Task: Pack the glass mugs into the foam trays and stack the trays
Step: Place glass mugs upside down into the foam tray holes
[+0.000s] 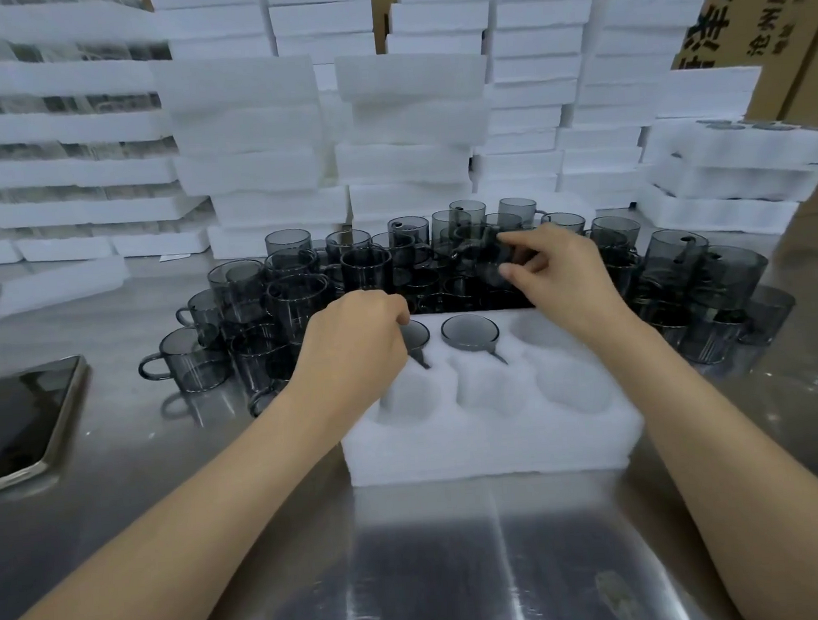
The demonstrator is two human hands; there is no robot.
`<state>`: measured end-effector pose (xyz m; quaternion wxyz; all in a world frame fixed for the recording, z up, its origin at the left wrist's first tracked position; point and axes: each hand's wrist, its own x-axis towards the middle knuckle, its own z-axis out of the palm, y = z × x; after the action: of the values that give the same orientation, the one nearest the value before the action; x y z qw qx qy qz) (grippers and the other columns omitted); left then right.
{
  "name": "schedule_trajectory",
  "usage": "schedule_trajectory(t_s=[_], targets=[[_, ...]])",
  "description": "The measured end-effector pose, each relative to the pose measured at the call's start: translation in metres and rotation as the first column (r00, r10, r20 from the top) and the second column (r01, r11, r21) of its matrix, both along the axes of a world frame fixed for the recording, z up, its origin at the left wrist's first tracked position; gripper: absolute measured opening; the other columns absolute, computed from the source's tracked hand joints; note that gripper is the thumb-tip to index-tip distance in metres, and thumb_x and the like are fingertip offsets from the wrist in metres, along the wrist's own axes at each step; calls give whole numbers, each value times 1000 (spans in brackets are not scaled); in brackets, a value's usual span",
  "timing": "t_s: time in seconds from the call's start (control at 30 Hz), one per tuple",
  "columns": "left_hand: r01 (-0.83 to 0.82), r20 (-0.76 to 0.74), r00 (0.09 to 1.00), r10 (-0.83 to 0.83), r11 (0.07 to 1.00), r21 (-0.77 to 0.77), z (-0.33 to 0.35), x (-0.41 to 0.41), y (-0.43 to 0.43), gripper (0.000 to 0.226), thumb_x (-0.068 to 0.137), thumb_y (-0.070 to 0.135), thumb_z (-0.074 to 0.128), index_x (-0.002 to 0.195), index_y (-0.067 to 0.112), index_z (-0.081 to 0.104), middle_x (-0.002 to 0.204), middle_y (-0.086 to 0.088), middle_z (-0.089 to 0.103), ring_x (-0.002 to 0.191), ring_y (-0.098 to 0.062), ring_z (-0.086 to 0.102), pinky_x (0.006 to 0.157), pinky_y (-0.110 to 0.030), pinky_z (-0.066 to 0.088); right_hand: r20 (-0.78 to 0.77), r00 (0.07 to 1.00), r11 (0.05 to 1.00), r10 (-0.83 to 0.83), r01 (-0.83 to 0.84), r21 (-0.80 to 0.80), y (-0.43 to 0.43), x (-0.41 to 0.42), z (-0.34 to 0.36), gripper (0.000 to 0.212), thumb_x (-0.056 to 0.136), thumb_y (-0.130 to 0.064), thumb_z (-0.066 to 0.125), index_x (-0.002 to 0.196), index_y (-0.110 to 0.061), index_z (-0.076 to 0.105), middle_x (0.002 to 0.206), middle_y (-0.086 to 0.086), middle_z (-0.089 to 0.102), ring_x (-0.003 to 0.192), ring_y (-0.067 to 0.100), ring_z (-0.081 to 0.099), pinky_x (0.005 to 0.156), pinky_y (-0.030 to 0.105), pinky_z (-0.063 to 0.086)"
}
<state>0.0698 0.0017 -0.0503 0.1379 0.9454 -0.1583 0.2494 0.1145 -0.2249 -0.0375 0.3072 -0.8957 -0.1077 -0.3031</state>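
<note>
glass mugs point(299, 288): loose smoky-grey cluster on the table point(464, 572), just behind the foam tray point(494, 444); two sit in its back row
foam tray: six pockets; back-middle mug point(469, 332) seated, back-left mug point(416, 338) partly under the left hand; back-right and front row empty
left hand point(351, 343): fingers curled down on the back-left mug at its pocket
right hand point(554, 270): fingers pinching a loose mug point(488, 260) in the cluster; blurred, grip detail unclear
step: filling this tray, about a third done by my read
next: lift the pinched mug clear of its neighbours, set it in the back-right pocket, handle to the notch
rest: phone point(18, 419) on table at left; foam stacks point(249, 127) behind
</note>
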Motion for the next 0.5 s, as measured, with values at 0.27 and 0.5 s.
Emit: schedule_trajectory(t_s=[0.27,0.5], targets=[[-10,-11,1000,10,1000,-13,1,-1,0,37,89,4,41,108,19,68,109,3,67,98,-24,59,71,-31,40,-15,969,806,248,-198,557,-1,-16,16,39,92,-33,62,77,4,65,78,10,66,70,10,66,66,23,56],[-4,-26,1000,4,1000,-23,2,-3,0,36,89,3,40,107,18,68,109,2,67,99,-25,59,75,-36,47,-155,930,879,334,-248,408,-22,-27,33,14,84,-29,71,72,-23,71,75,-8,71,71,2,62,72,12,47]])
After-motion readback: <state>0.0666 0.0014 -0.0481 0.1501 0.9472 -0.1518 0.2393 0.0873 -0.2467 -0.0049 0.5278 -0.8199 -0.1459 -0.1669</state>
